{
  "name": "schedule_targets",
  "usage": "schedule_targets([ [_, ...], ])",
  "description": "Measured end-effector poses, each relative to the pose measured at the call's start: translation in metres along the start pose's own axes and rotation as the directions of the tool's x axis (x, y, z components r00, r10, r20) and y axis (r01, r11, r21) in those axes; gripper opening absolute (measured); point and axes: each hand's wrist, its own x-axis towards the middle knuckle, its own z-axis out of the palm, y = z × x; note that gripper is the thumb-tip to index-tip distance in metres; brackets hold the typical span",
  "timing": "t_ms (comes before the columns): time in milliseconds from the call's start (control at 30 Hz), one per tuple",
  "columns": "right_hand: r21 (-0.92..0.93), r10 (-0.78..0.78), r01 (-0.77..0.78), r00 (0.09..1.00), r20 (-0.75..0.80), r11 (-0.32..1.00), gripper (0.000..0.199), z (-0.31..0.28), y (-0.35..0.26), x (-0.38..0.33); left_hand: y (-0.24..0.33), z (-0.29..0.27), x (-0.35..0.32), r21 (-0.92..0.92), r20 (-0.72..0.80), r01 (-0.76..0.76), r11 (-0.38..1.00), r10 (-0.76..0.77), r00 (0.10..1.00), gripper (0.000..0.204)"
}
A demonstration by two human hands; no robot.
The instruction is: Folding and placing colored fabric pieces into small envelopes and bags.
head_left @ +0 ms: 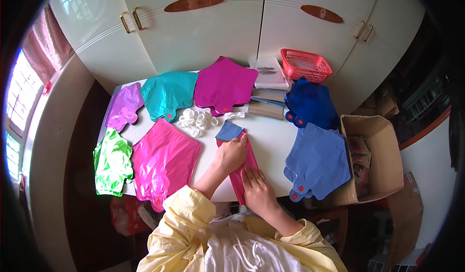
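Observation:
A bright pink foil balloon [250,161], folded into a long narrow strip, lies on the white table in front of me. At its far end is a small blue-grey folded piece [231,130]. My left hand [232,154] presses on the strip just below that piece, with its fingers curled and the index finger along the strip's edge. Closer to me, my right hand [259,190] rests flat on the strip, fingers stretched out. Whether the left fingers pinch the foil underneath is hidden.
Flat foil balloons surround the work spot: pink [164,158], green [112,163], teal [168,93], magenta [225,84], light blue [319,160] and dark blue [312,102]. White coils [196,120], card stacks [266,108] and a red basket [305,64] sit behind. A cardboard box [385,160] stands right.

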Motion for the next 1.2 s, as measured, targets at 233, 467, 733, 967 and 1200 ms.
schedule_targets([
  [233,-0.007,-0.015,0.015,1.0,0.014,1.0,0.045,-0.003,0.0,-0.003,-0.012,0.006,0.012,-0.033,0.003,0.053,0.998,-0.053,0.999,0.044],
  [467,-0.022,-0.018,0.018,1.0,-0.005,1.0,0.044,0.0,0.001,-0.004,-0.026,-0.031,0.002,-0.177,0.013,0.228,0.957,-0.229,0.973,0.033],
  [733,-0.033,-0.02,0.019,1.0,-0.012,0.999,0.043,0.001,0.0,-0.004,-0.039,-0.028,-0.002,-0.179,0.13,0.235,0.955,-0.214,0.968,0.025],
  [967,-0.043,-0.027,0.026,1.0,-0.01,0.999,0.042,-0.001,0.0,-0.004,-0.042,-0.019,-0.003,-0.147,0.048,0.16,0.976,-0.155,0.987,0.02],
  [1200,-0.042,-0.041,0.04,0.999,-0.022,0.998,0.041,-0.001,0.001,-0.004,-0.02,-0.027,-0.013,0.159,-0.229,0.114,0.981,-0.076,0.97,0.017],
])
